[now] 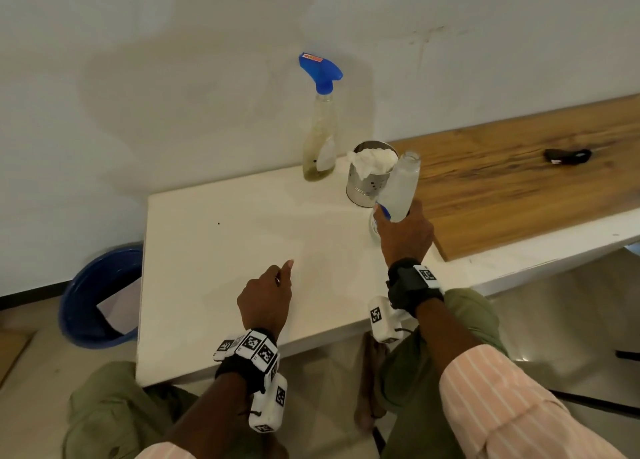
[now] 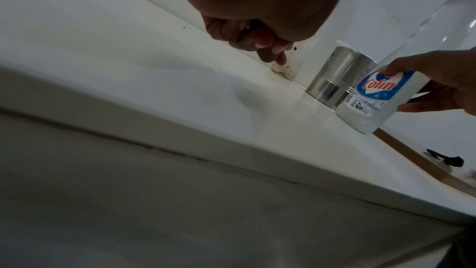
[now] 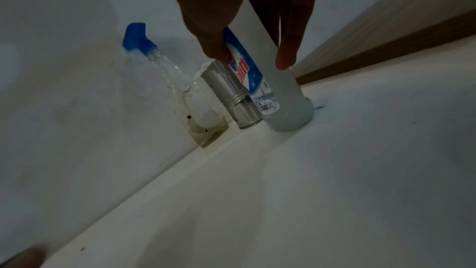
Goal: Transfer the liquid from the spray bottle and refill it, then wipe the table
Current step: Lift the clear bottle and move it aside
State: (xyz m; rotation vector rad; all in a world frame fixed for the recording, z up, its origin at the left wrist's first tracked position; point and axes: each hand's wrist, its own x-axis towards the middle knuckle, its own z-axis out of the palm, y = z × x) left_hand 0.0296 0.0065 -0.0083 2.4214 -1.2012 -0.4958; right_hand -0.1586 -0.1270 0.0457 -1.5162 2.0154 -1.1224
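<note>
Your right hand (image 1: 403, 238) has its fingers (image 3: 285, 56) wrapped round the lower body of the open, capless bottle (image 1: 400, 188), the one with the blue and red label, and its base looks to be on or just above the white surface (image 1: 242, 250) at centre right of the head view; I cannot tell whether it touches. Your left hand (image 1: 265, 299) hovers low over the surface at lower centre, fingers (image 2: 270, 54) curled loosely with one pointing forward, and it holds nothing. The spray bottle (image 1: 320, 129) stands upright at upper centre against the wall (image 1: 173, 77), blue trigger head still screwed on, only a little yellowish liquid at its bottom. Just beside it, between the two bottles, is a metal tin (image 1: 367, 181) stuffed with a white cloth (image 1: 375, 160). This reads as the refill step about to start: the next move calls for you to free the trigger head from the spray bottle, probably with your idle left hand, before you tip the open bottle, keeping it level until then. A wooden board (image 1: 519, 181) runs along the right of the frame with a small black object (image 1: 568, 156) on it, and a blue bin (image 1: 100, 295) sits on the floor at lower left.
</note>
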